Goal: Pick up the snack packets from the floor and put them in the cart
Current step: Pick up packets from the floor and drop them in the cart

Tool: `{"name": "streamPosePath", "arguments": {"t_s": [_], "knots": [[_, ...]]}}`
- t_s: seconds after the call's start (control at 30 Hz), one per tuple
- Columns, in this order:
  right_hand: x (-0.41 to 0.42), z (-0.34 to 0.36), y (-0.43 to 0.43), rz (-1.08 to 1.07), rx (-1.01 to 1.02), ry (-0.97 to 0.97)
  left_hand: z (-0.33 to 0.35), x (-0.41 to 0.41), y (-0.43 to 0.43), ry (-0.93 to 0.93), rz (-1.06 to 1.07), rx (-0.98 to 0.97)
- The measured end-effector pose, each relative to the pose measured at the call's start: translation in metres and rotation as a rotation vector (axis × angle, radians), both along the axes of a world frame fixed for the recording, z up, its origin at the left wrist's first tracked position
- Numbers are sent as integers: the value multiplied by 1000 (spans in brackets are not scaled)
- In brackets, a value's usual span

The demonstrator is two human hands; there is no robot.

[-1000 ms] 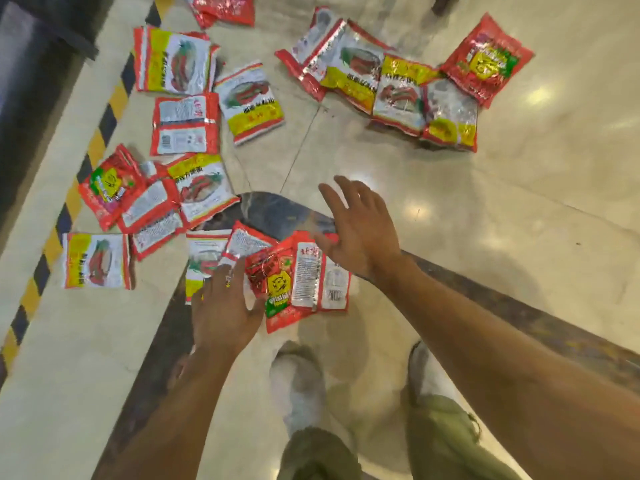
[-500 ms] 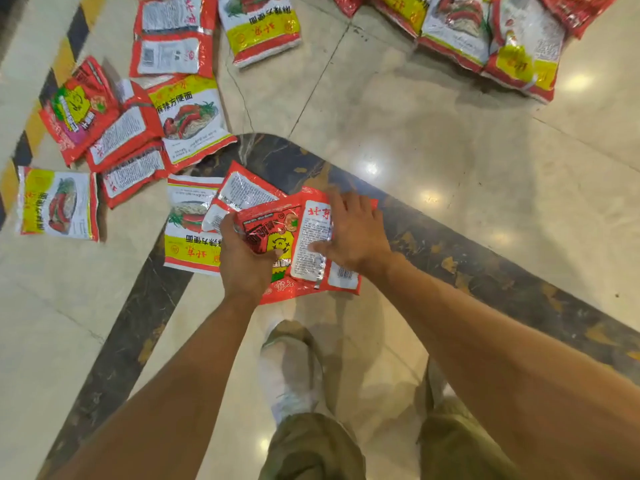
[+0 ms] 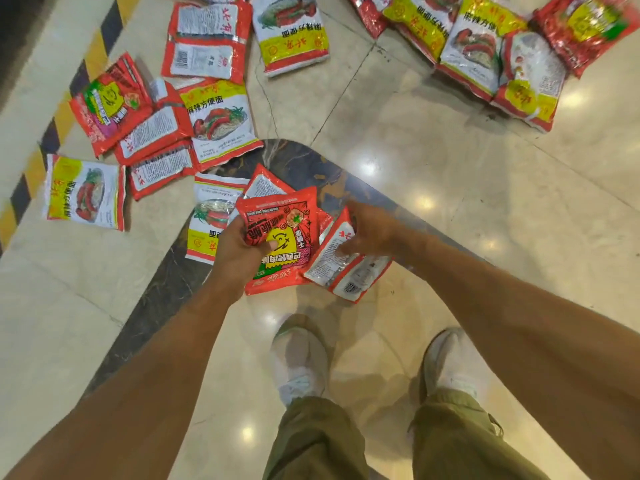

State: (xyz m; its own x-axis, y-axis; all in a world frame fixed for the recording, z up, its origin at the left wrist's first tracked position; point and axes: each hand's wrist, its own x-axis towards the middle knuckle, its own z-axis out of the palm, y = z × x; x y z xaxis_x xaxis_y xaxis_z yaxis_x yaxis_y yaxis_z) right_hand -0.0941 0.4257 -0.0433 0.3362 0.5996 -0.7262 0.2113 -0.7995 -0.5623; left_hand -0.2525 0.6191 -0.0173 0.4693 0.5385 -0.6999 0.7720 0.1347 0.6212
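A floor packet (image 3: 220,124) reads "麻辣方便面".

Red, yellow and white snack packets (image 3: 221,123) lie on a glossy cream floor (image 3: 450,188) crossed by a dark marbled band (image 3: 156,296); yellow-black striped tape (image 3: 69,98) edges the far left.

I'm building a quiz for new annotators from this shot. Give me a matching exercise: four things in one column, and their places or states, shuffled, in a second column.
Things:
1. left hand
2. right hand
3. yellow-and-black striped tape
4. white shoes

Places or states:
A. runs along the floor at the far left
B. grips the red packet with the yellow face
C. stand on the floor below the held packets
D. holds a packet turned white back side up

Pairs: 1-B, 2-D, 3-A, 4-C
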Motion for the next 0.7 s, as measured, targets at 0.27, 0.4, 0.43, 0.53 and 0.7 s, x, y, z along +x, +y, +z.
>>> {"name": "streamPosePath", "arguments": {"t_s": [0.27, 0.4, 0.43, 0.53, 0.7], "knots": [[69, 155, -16, -569, 131, 365, 147, 14, 58, -124, 164, -100], [107, 279, -6, -954, 265, 460, 268, 37, 82, -188, 235, -115], [117, 314, -1, -1041, 303, 461, 302, 46, 88, -206, 246, -124], [151, 440, 21, -1228, 446, 512, 424, 85, 106, -299, 280, -130], [202, 665, 42, -1366, 719, 522, 638, 166, 111, -480, 244, -74]]}}
